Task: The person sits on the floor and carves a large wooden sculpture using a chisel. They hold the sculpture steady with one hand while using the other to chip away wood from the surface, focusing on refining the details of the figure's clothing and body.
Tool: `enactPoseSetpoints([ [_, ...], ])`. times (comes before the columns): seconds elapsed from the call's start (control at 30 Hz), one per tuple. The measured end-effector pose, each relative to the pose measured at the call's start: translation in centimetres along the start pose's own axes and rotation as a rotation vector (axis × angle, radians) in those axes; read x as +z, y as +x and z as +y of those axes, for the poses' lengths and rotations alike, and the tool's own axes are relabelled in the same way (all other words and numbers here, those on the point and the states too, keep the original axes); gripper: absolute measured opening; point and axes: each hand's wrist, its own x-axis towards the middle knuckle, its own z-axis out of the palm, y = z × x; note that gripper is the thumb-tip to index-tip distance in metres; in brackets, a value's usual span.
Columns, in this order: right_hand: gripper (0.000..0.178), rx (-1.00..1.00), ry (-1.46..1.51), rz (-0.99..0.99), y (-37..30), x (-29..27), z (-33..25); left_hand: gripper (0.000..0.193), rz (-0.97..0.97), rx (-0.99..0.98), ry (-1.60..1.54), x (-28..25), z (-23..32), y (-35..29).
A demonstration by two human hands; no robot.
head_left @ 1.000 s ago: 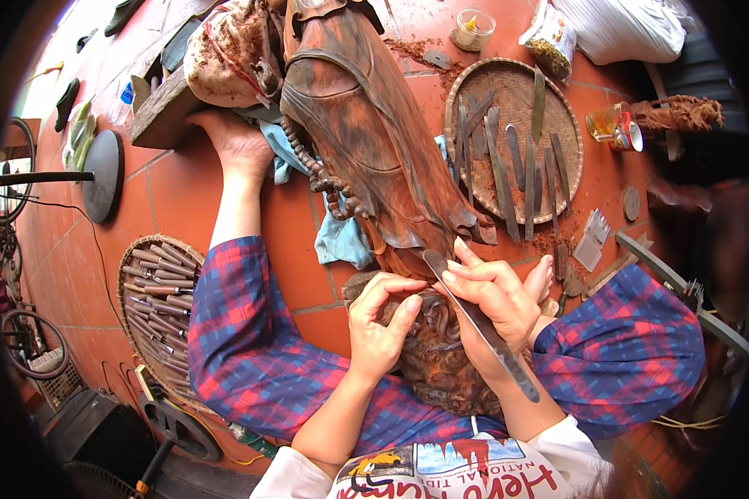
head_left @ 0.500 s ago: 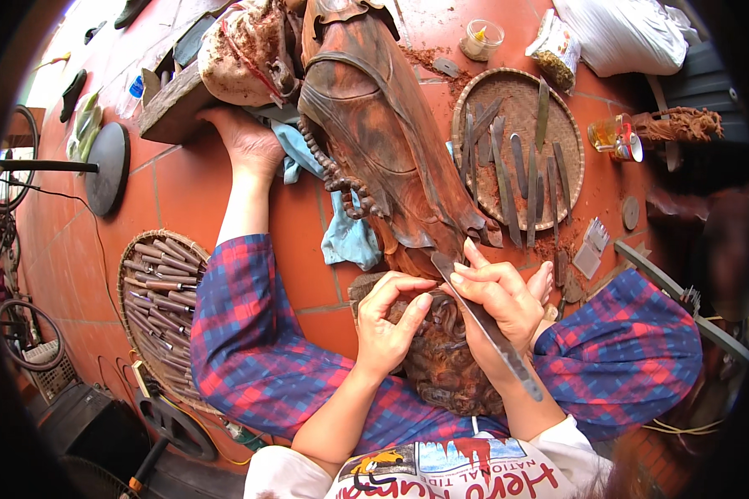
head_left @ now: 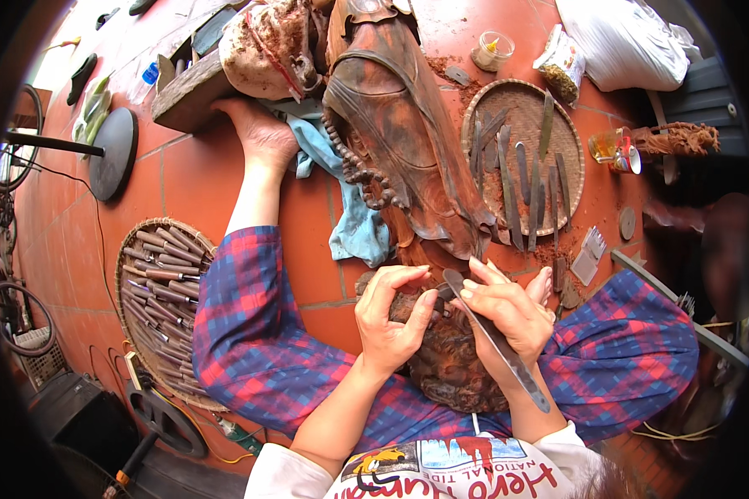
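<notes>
A large reddish-brown wood carving (head_left: 399, 141) of a robed figure lies across the floor, with a string of beads down its side. Its knobbly carved end (head_left: 445, 370) rests in my lap between my forearms. My right hand (head_left: 508, 308) is closed around a flat metal file (head_left: 499, 341), which slants from the fingertips back along the wrist. Beside the carving's lower end, my left hand (head_left: 391, 320) curves with thumb and fingers apart. Nothing shows between them, though whether the fingertips touch the wood is unclear.
A round woven tray (head_left: 581, 166) of flat files lies at the upper right. Several wooden-handled carving tools fill a basket (head_left: 125, 308) on the left. A blue cloth (head_left: 362, 233) lies beside the carving. A wooden block (head_left: 193, 96) sits past my foot, and a glass (head_left: 607, 145) stands far right.
The view has shifted slightly, so the scene sits a little lower and to the right. The file stays in my right hand, whose fingers have moved a bit; my left thumb and fingers remain apart.
</notes>
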Motion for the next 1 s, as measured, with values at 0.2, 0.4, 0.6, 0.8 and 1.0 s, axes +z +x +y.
enactPoseSetpoints([
  [0.2,0.024,0.089,0.086,0.003,-0.5,-0.3,-0.7,0.042,-0.049,0.295,0.128,-0.5,0.4,0.5],
  [0.4,0.022,0.172,0.212,0.021,0.4,-0.2,-0.6,0.042,-0.065,0.323,0.079,-0.1,0.4,0.6],
  [0.6,0.025,0.263,0.269,0.166,1.2,1.3,-0.1,0.040,-0.099,0.350,0.059,0.5,-0.1,1.3],
  [0.8,0.023,0.199,0.249,0.142,1.0,1.2,-0.3,0.040,-0.104,0.265,-0.010,0.5,0.1,0.4],
  [1.0,0.024,0.190,0.175,0.102,0.4,0.8,-0.8,0.041,-0.131,0.253,-0.005,0.5,0.0,-0.2],
])
